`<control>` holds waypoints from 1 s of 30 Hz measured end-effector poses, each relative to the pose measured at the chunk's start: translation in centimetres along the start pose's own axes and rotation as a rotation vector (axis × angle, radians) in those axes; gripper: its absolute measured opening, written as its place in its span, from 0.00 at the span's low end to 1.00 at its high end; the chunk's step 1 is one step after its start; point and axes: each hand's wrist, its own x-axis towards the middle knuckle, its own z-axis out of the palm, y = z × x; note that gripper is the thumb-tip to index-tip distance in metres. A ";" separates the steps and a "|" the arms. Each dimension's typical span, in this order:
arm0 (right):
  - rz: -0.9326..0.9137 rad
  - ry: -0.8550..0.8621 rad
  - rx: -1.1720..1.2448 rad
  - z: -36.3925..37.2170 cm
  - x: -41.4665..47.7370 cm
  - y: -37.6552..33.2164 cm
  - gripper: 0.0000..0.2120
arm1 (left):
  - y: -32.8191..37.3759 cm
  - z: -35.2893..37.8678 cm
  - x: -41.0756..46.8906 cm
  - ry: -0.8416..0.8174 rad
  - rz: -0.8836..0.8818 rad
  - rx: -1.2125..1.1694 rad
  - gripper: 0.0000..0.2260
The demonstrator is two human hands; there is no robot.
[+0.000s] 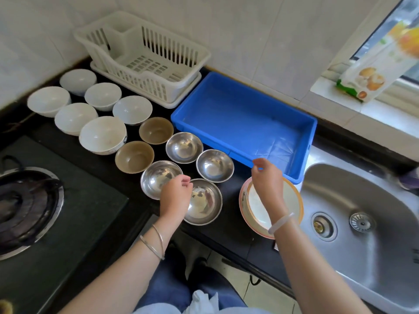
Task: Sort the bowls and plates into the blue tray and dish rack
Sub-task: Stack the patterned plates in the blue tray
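Note:
An empty blue tray (244, 123) lies on the black counter, with an empty white dish rack (145, 57) behind it to the left. Several white bowls (102, 134), two brown bowls (135, 156) and several steel bowls (184, 147) stand in rows left of the tray. A small stack of plates (292, 200) rests at the counter edge by the sink. My left hand (175, 196) hovers over the nearest steel bowl (205, 201), fingers loosely curled, holding nothing. My right hand (266, 177) hangs over the plates, fingers curled and empty.
A steel sink (362, 200) with two drains lies to the right. A gas burner (25, 205) sits on the left. A printed packet (371, 64) leans on the window sill behind the tray. Tiled wall runs along the back.

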 end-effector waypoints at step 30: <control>0.471 0.234 0.072 -1.6 -8.2 9.6 0.09 | 7.2 10.4 0.4 -0.423 0.396 0.337 0.08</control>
